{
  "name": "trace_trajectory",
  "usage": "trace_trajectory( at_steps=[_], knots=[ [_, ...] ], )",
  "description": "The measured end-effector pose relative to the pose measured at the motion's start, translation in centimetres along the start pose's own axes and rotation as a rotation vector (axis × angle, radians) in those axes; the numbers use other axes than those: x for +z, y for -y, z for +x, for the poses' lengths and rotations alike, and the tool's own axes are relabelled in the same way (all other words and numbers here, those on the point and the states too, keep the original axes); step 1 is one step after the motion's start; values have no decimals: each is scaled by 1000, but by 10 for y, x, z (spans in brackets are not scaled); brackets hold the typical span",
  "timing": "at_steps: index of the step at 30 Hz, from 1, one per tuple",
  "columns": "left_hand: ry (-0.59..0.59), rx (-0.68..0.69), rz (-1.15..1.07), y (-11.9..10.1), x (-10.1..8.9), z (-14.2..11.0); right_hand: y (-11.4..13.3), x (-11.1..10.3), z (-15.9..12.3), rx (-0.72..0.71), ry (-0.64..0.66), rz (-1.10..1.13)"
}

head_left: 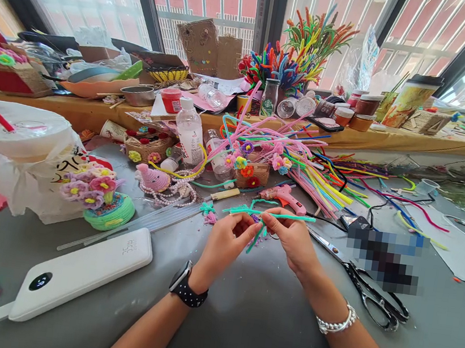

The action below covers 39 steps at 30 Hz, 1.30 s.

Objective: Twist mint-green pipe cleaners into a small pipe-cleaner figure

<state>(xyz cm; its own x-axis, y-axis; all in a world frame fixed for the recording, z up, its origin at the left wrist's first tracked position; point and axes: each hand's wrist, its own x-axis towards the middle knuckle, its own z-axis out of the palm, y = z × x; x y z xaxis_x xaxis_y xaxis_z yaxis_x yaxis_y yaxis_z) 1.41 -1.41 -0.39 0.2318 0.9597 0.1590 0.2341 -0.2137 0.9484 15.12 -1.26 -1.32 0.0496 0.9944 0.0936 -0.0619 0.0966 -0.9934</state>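
Green pipe cleaners (295, 217) are pinched between my two hands above the middle of the grey table. My left hand (230, 236), with a watch at its wrist, has thumb and fingers closed on them. From the other side my right hand (288, 238), wearing a silver bracelet, grips them too. One green stem points down between the hands, and another sticks out to the right. Just beyond the fingers lies a pink glue gun (283, 196). Small green and purple pipe-cleaner pieces (210, 214) rest left of my left hand. Black-handled scissors (365, 288) lie right of my right hand.
A white power bank (82, 274) and a pipe-cleaner flower pot (108, 209) stand at left, near a bagged drink cup (20, 157). Behind my hands are a plastic bottle (189, 134) and a heap of coloured pipe cleaners (321, 180). A cluttered ledge (366, 135) runs along the windows.
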Motion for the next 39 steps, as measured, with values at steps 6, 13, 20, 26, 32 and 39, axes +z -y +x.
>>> trace_trajectory(
  at_steps=[6, 13, 20, 26, 32, 39],
  knots=[
    [124, -156, -302, -2, -2, 2, 3, 0, -1, -3, 46, 30],
    [127, -149, -446, -1, 0, 3, 5, -1, -3, -1, 66, 28],
    [108, -180, -479, 0, -3, 3, 3, 0, -3, 22, 77, -3],
    [103, -177, -482, 2, -4, 4, 5, 1, -2, 6, 77, -4],
    [112, -194, -429, -4, -6, 0, 7, -1, -3, -93, 59, -92],
    [109, -214, -378, -10, -9, -2, 5, 0, -5, -93, 102, -159]
  ],
)
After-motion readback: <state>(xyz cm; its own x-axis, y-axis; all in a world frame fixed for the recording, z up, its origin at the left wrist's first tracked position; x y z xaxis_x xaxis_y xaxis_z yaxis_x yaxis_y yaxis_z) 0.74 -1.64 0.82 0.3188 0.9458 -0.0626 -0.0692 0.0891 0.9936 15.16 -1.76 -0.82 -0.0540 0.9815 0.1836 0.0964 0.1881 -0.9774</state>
